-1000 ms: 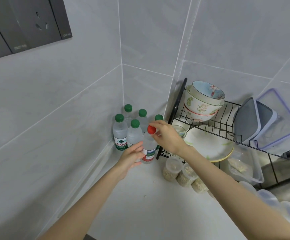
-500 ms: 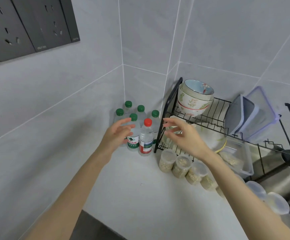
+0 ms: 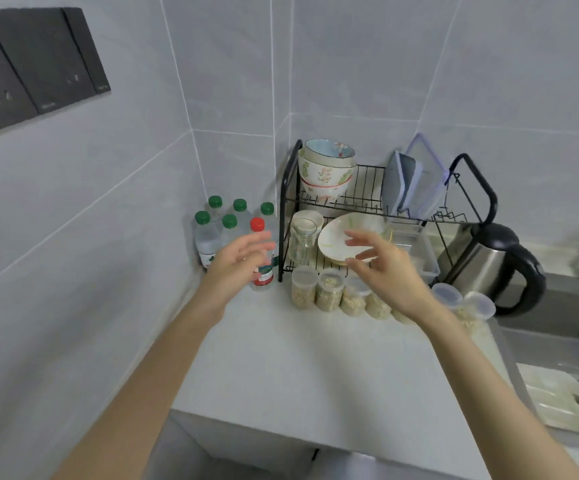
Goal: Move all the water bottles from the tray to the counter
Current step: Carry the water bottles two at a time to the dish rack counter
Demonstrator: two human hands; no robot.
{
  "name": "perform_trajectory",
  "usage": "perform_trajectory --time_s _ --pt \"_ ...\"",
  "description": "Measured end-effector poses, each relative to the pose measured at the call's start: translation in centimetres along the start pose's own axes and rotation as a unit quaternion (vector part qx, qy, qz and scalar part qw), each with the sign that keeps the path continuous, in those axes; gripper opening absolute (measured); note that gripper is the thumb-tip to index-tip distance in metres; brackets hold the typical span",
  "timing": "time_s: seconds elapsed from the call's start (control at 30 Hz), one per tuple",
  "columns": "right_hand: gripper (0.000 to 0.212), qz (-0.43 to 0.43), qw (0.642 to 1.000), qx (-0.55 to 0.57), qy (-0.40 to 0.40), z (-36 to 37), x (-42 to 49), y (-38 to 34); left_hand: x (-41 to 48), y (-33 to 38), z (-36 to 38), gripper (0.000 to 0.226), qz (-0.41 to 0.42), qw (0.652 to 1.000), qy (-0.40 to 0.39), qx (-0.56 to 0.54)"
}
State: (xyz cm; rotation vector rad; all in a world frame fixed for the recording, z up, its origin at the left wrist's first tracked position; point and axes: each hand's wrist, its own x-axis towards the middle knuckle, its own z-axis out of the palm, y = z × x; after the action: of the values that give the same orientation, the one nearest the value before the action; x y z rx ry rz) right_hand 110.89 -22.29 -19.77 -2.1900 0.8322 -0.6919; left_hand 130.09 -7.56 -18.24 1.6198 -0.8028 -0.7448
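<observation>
Several clear water bottles with green caps [image 3: 206, 233] stand clustered in the wall corner on the pale counter [image 3: 281, 358]. In front of them stands a red-capped bottle [image 3: 258, 226] with a red label. My left hand [image 3: 236, 259] hovers open just in front of that bottle, covering part of it and touching nothing that I can see. My right hand [image 3: 383, 266] is open too, fingers spread, in front of the dish rack. No tray is in view.
A black wire dish rack [image 3: 378, 202] holds stacked bowls [image 3: 326, 169], a plate, a glass jar and plastic containers. Several lidded jars of grain [image 3: 329, 289] line its front. A steel kettle [image 3: 495, 265] and the sink [image 3: 565, 400] are at right.
Both hands have let go of the red-capped bottle, which now stands on the counter, and have drawn back toward me and apart. The camera has pulled back.
</observation>
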Motion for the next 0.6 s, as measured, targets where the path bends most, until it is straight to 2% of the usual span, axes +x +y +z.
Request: perform_trajectory --time_s 0.2,0.3,0.6 --pt "0.037 0.079 0.988 0.017 0.133 -3.9 -8.8 0.0 -2.5 1.4 5.2 0.034 0.030 0.991 -0.126 0.010" --pt "0.033 0.111 0.976 -0.011 0.187 -6.8 -13.8 0.8 -3.8 2.4 9.4 0.034 0.042 0.982 -0.183 -0.006" --pt "0.035 0.224 0.910 -0.050 0.345 -17.0 -30.4 2.6 -11.3 6.8 25.2 0.033 0.113 0.915 -0.387 0.008"
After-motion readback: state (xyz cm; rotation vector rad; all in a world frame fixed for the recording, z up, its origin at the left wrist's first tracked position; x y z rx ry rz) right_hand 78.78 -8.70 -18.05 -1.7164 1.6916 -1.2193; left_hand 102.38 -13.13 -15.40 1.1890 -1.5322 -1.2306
